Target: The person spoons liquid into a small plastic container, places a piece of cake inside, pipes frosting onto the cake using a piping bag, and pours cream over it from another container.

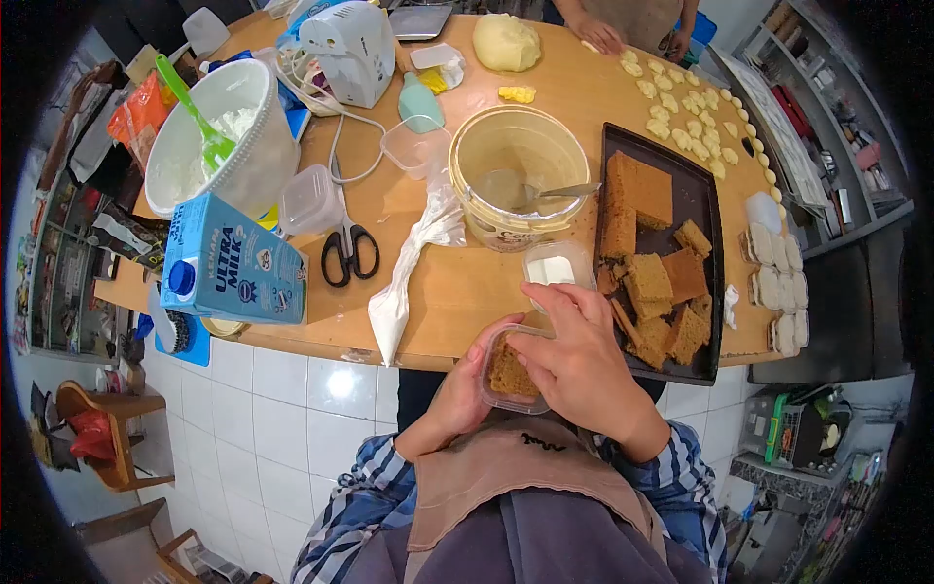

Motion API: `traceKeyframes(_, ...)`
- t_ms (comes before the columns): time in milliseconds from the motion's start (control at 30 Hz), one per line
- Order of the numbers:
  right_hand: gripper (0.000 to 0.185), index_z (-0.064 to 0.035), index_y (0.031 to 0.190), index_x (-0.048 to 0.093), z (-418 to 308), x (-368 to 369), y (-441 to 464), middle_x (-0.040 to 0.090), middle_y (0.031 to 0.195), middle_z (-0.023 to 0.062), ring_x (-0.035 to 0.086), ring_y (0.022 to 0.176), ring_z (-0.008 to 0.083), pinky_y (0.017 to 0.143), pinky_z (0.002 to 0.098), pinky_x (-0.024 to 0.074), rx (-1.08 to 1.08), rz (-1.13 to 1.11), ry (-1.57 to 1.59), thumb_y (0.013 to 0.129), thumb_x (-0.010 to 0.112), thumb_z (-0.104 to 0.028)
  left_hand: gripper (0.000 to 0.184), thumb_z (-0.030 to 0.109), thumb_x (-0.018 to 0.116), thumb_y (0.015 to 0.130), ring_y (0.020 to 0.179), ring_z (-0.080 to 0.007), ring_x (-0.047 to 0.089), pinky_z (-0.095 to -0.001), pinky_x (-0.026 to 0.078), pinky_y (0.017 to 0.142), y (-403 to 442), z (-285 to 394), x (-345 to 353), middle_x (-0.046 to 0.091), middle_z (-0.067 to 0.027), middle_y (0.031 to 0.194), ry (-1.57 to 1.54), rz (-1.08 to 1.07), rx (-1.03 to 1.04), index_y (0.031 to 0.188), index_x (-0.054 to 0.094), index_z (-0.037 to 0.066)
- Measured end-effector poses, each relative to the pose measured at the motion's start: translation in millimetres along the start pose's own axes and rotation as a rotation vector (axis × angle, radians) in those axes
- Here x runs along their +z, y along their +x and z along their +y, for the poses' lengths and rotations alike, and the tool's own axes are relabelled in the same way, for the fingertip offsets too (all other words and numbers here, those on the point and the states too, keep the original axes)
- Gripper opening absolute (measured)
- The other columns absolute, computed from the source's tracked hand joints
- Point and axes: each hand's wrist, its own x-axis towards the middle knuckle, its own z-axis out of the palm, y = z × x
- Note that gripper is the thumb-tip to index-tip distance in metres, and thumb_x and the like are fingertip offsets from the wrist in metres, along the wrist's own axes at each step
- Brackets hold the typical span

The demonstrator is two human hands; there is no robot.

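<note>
A small clear plastic container [513, 397] with a piece of brown cake [510, 375] inside is held near the table's front edge. My left hand [459, 389] wraps round its left side. My right hand [584, 365] reaches over its upper right side, fingers bent at the cake and rim; whether it grips anything is hidden. Just beyond my fingers stands another small container [574, 255] with something white in it. A dark tray [708, 336] of cut brown cake [642, 190] lies to the right. Behind is a large tub [519, 125] with a metal utensil [569, 191] in it.
A piping bag [401, 282], black-handled scissors [348, 255] and a milk carton [243, 268] lie or stand left. Farther back are a white bowl [268, 146], a mixer [348, 54] and dough [506, 43]. Another person's hand [601, 37] is near small dough pieces. Filled containers [778, 282] stand right.
</note>
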Motion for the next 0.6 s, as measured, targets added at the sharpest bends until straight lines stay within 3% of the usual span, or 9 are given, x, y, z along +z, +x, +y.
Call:
traceKeyframes(367,0.021,-0.0029,0.085,0.062,3,-3,-5,0.051,0.112,0.0146,0.044,0.104,0.0305,0.089,0.0447,0.0318,0.029,-0.010,-0.001,0.065,0.061,-0.005,0.067,0.058,0.030,0.086,0.115,-0.0218,0.041,-0.0423,0.049,0.078,3,-5,-5,0.037,-0.0059,0.128,-0.029,-0.009,0.003,0.135,0.026,0.012)
traceKeyframes(600,0.023,-0.0028,0.087,0.062,0,-11,-9,0.051,0.111,0.0130,0.045,0.101,0.0291,0.087,0.0453,0.0318,0.041,-0.002,-0.045,0.064,0.061,-0.005,0.063,0.050,0.031,0.089,0.117,-0.0208,0.040,-0.0373,0.036,0.096,2,0,-1,0.039,-0.0089,0.127,-0.083,-0.005,0.029,0.133,0.028,0.006)
